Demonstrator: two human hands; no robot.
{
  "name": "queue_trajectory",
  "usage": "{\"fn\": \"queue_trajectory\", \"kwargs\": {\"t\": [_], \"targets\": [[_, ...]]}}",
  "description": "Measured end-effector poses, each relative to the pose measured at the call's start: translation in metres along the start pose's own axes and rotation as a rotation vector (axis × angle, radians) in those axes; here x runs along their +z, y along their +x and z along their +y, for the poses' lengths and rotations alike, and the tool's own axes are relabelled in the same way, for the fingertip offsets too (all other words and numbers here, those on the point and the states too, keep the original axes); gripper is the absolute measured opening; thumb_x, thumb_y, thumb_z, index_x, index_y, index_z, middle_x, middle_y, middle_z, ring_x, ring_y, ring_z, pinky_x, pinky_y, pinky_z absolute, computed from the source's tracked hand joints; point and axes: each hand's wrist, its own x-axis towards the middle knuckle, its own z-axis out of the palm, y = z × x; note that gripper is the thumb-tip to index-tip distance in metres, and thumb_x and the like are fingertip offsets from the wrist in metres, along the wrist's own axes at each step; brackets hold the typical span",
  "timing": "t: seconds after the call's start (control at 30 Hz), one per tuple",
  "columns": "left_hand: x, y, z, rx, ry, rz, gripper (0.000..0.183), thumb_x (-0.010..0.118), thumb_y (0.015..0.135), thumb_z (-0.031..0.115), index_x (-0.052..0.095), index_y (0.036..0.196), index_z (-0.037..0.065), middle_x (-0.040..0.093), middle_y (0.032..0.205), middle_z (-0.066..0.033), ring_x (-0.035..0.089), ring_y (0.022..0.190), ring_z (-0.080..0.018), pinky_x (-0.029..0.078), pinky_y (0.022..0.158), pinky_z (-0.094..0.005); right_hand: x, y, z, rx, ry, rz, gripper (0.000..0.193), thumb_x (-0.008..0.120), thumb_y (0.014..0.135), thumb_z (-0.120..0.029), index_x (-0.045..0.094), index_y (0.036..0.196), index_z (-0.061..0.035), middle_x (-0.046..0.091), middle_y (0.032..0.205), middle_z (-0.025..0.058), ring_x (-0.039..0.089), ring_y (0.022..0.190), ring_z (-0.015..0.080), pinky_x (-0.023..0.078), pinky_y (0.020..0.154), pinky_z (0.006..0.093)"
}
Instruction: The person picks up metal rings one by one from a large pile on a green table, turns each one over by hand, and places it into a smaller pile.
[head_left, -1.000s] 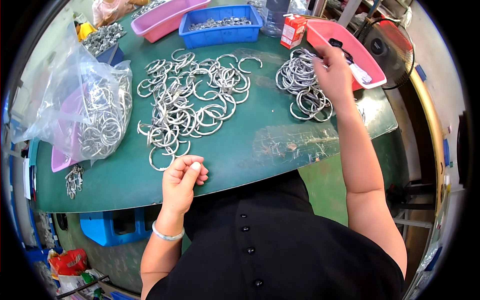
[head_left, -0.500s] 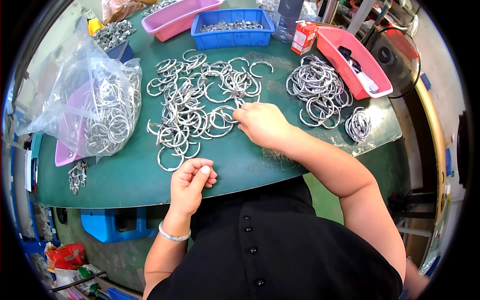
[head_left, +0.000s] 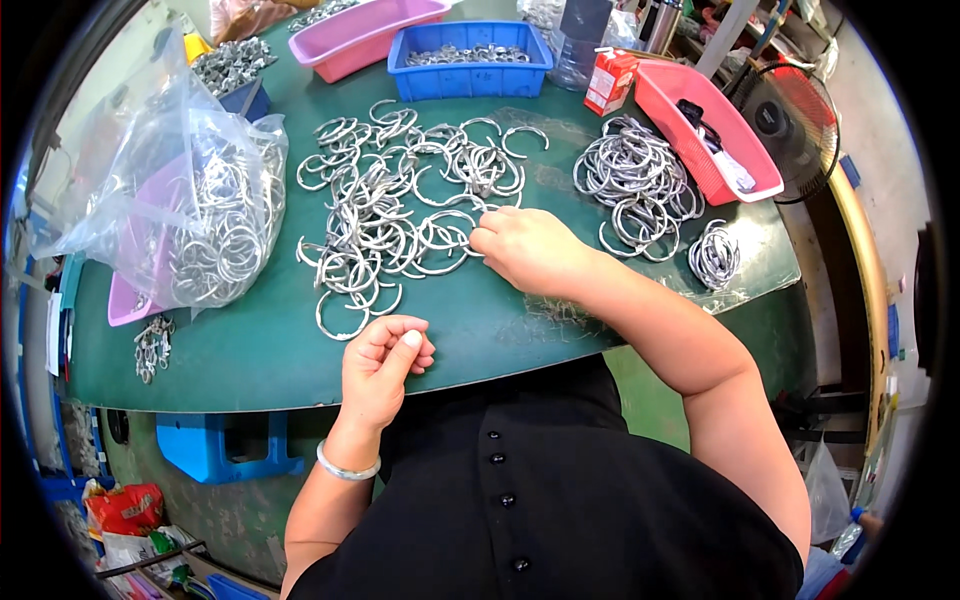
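Observation:
A loose pile of silver open-ended bangles (head_left: pixel 375 215) spreads over the green table in front of me. At its right edge is my right hand (head_left: pixel 525 250), fingers curled and pinched beside the nearest bangles; what lies between the fingertips is hidden. My left hand (head_left: pixel 383 365) rests at the table's near edge, loosely closed with the thumb against the curled fingers and nothing showing in it. It is just below the pile's lowest bangle. A silver bangle (head_left: pixel 348 468) circles my left wrist. To the right lie a tangled heap of darker bangles (head_left: pixel 640 180) and a small bundle of bangles (head_left: pixel 714 256).
A clear plastic bag of bangles (head_left: pixel 225 225) leans over a pink tray at left, with small metal pieces (head_left: pixel 153 348) nearby. Along the back stand a pink basin (head_left: pixel 370 38), a blue bin (head_left: pixel 470 80), a red box (head_left: pixel 608 82) and a pink basket (head_left: pixel 700 135). A fan (head_left: pixel 785 130) stands right.
My hands stay almost in place; the right hand has barely shifted beside the pile. The view has moved slightly. At lower right, a blurred bit of skin has given way to a clear bag.

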Motion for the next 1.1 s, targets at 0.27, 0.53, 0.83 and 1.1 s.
{"fn": "queue_trajectory", "kwargs": {"t": [0.27, 0.53, 0.83, 1.1], "targets": [[-0.001, 0.0, -0.001, 0.004, 0.001, -0.004, 0.012, 0.049, 0.085, 0.009, 0.055, 0.092, 0.001, 0.057, 0.072, -0.0045, 0.052, 0.061, -0.009, 0.042, 0.056, -0.0202, -0.048, -0.011, 0.005, 0.219, -0.024, 0.135, 0.008, 0.053, 0.073, -0.01, 0.055, 0.077, -0.0033, 0.054, 0.077, 0.011, 0.055, 0.075, 0.0281, 0.045, 0.065, 0.0371], [0.004, 0.0, 0.002, -0.023, 0.041, -0.002, 0.016, 0.049, 0.085, 0.01, 0.055, 0.096, 0.002, 0.057, 0.075, -0.0043, 0.052, 0.063, -0.0089, 0.042, 0.058, -0.0198, -0.043, -0.029, 0.001, 0.765, 1.409, 0.131, 0.011, 0.055, 0.081, -0.011, 0.055, 0.088, -0.0021, 0.057, 0.072, 0.0011, 0.052, 0.056, 0.0059, 0.042, 0.05, 0.018], [0.019, 0.0, 0.001, -0.098, -0.09, -0.013, 0.021, 0.048, 0.086, 0.011, 0.054, 0.103, 0.0, 0.059, 0.08, -0.0065, 0.054, 0.065, -0.0105, 0.044, 0.06, -0.0216, -0.006, -0.037, -0.049, 0.674, 1.949, 0.145, 0.013, 0.05, 0.084, -0.008, 0.052, 0.093, 0.0015, 0.059, 0.082, 0.0113, 0.061, 0.068, 0.0174, 0.05, 0.058, 0.0264], [0.02, 0.001, 0.008, -0.202, -0.193, 0.059, 0.016, 0.047, 0.086, 0.013, 0.057, 0.093, 0.001, 0.059, 0.071, -0.0056, 0.054, 0.059, -0.0115, 0.043, 0.054, -0.0226, 0.002, -0.046, -0.054, 0.71, 2.023, 0.121, 0.02, 0.043, 0.088, -0.01, 0.052, 0.097, 0.0041, 0.059, 0.086, 0.0138, 0.061, 0.071, 0.0215, 0.052, 0.062, 0.0297]]}}
